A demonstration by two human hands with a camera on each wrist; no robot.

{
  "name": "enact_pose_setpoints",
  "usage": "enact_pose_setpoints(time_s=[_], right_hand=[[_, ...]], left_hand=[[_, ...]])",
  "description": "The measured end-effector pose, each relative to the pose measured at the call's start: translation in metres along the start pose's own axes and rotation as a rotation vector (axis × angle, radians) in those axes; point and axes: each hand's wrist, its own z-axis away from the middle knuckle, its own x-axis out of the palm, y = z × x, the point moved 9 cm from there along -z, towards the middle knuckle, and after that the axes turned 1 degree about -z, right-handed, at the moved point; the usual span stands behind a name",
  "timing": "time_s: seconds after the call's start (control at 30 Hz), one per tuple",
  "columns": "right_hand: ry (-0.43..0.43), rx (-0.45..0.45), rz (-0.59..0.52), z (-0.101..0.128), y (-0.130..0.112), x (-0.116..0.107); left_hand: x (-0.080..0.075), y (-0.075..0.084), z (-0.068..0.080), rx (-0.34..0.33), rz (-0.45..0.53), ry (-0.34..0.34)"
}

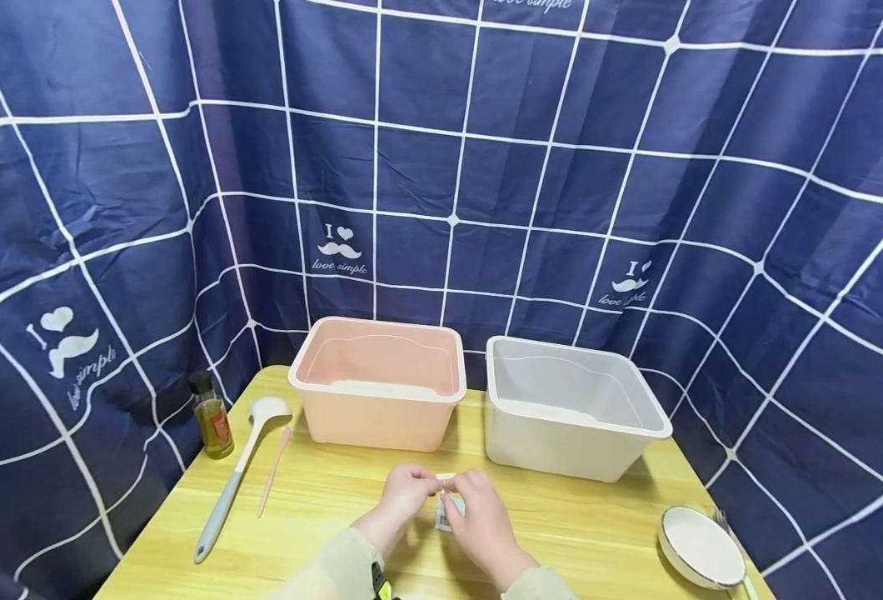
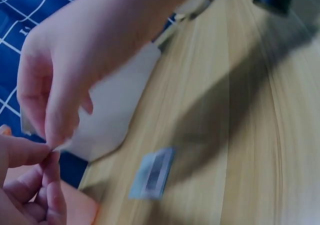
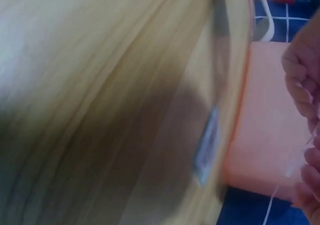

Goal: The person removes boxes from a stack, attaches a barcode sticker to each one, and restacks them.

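A light wooden table [image 1: 321, 517] stands before a navy checked curtain [image 1: 561, 167]. At its back a pink plastic tub [image 1: 378, 383] sits left of a white plastic tub [image 1: 569, 408], just beside it. At the far left a small glass oil bottle [image 1: 212, 417] stands, with a white ladle with a grey handle [image 1: 239, 471] and a thin pink stick [image 1: 274, 471] lying to its right. A white enamel bowl [image 1: 702, 547] sits at the right front corner. In front of the tubs, the left hand [image 1: 404, 493] and right hand [image 1: 482, 517] meet over a small barcode label [image 1: 447, 512].
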Motion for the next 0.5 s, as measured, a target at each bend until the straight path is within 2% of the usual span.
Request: enact_pose_setpoints(time_s=[0.07,0.17,0.27,0.33,0.4,0.5], right_hand=[[-0.043,0.07,-0.066,-0.002,0.005,0.003],[-0.097,0.212,-0.188,-0.004,0.015,0.008],[-0.14,0.336,-0.378,-0.004,0.023,0.015],[-0.157,0.403,-0.503,-0.003,0.024,0.021],[-0.153,0.447,-0.61,-0.004,0.024,0.025],[-0.145,0.471,-0.659,-0.005,0.019,0.029]], left_hand=[[-0.007,-0.001,0.0,0.027,-0.021,-0.025],[-0.017,0.001,0.001,0.105,-0.067,-0.08],[-0.027,0.004,0.002,0.185,-0.103,-0.135],[-0.034,0.005,0.002,0.217,-0.114,-0.161],[-0.04,0.005,0.003,0.234,-0.115,-0.174],[-0.048,0.002,0.002,0.239,-0.113,-0.181]])
